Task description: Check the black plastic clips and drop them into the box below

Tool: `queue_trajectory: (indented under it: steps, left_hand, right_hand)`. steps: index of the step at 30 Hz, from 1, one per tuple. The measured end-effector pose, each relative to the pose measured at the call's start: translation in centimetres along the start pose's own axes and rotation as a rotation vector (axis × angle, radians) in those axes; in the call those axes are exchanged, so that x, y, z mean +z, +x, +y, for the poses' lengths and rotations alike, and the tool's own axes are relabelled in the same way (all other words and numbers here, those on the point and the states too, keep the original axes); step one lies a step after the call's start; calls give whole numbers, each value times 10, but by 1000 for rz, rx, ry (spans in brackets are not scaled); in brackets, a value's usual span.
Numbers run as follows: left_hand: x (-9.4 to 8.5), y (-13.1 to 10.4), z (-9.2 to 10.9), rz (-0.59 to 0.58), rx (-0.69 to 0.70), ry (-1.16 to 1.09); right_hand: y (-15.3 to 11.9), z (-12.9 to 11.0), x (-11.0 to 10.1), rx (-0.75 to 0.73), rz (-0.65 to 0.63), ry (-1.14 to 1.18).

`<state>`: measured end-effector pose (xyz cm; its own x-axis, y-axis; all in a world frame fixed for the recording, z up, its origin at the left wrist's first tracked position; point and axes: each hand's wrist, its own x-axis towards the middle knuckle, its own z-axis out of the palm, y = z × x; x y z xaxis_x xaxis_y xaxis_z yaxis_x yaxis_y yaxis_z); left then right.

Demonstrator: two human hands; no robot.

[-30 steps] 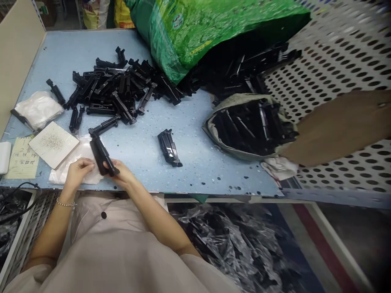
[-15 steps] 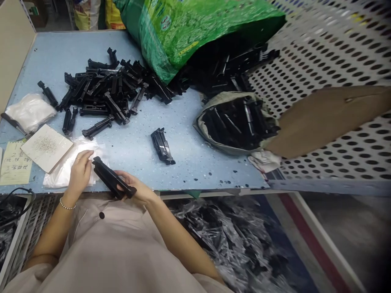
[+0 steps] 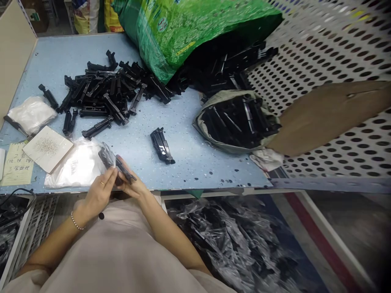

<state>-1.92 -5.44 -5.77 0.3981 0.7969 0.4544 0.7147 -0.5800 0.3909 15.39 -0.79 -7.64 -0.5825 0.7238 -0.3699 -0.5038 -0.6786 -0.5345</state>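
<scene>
Close to the table's front edge, my right hand (image 3: 136,188) is closed around long black plastic parts (image 3: 124,170). A thin clear plastic bag (image 3: 107,156) covers their far left end. My left hand (image 3: 99,190) pinches the bag against the parts, its fingertips pressed together. Just left of it lies a stack of clear bags (image 3: 77,165), partly under a square white tile (image 3: 48,149) with small specks on it. To the right, a bundle of similar black parts (image 3: 162,145) lies by itself on the table.
A pile of black parts (image 3: 100,89) spreads below a green sack (image 3: 183,28). A grey cloth bag (image 3: 207,136) full of parts stands by a perforated metal panel (image 3: 345,126). Bagged parts (image 3: 232,240) lie below the table edge. A handwritten note (image 3: 18,165) is at left.
My left hand has moved right from the bag stack to the black parts. A clear bag now covers their end. My right hand has stayed nearly in place.
</scene>
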Motion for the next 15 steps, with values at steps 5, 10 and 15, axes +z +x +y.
queue_trajectory:
  steps: [5, 10, 15]
  left_hand:
    - [27, 18, -13, 144, -106, -45]
    - [46, 39, -3, 186, -14, -193]
    - [50, 35, 7, 154, -20, -271]
  right_hand:
    - [-32, -14, -9, -118, 150, -73]
    - [-46, -17, -18, -136, 133, -58]
    - [-38, -16, -30, -257, 242, 65]
